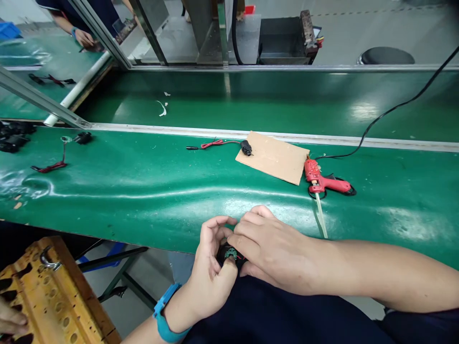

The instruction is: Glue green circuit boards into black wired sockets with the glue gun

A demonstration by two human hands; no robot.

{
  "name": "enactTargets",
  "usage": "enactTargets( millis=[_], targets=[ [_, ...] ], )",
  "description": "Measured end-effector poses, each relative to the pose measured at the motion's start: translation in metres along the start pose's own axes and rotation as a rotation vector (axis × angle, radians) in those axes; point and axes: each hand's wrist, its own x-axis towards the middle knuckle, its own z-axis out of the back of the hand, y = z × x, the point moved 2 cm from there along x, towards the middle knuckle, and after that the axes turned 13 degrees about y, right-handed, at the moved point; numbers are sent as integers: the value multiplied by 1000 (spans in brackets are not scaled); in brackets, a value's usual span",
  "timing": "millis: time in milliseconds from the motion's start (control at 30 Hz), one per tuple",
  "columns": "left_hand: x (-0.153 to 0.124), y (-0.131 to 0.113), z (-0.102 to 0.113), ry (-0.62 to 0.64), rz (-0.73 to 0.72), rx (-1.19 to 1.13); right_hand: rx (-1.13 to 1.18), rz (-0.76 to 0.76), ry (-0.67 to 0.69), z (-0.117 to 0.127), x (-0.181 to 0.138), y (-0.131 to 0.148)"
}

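Note:
At the bench's front edge, my left hand (214, 265) is curled round a small black housing (223, 252) with a round green circuit board (231, 253) showing in it. The left thumb presses at the board. My right hand (267, 246) closes over the housing from the right, its fingers bent and meeting the left fingertips. A bit of red wire shows under the right fingers; most of the housing is hidden by both hands. A blue band (168, 310) circles my left wrist.
Beyond my hands lie a cardboard piece (276, 157), a black part with red-black cable (246, 147) and a red glue gun (326, 179) with its cord trailing right. More black parts (14, 136) sit far left. A yellow fixture (53, 291) and another person's hand (12, 317) are lower left.

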Motion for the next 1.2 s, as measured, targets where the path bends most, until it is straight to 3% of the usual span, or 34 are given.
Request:
enactTargets(
  millis=[233,367,467,633,967,1100,1200],
  targets=[
    [7,-1,-1,38,-10,-76,108,60,-142,-30,6,-16],
    [7,3,8,-5,174,68,41,27,-205,-35,4,-21],
    [7,3,12,74,308,61,-4,5,-238,-35,3,-24],
    [13,-1,8,123,365,-60,-1,2,-248,-37,2,-28],
    [23,6,6,12,392,42,82,-43,-281,-45,1,-34],
    [20,15,17,-112,370,105,323,-98,-209,-33,-2,-31],
    [15,13,23,-202,340,188,477,-156,-239,-22,-3,-28]
  ],
)
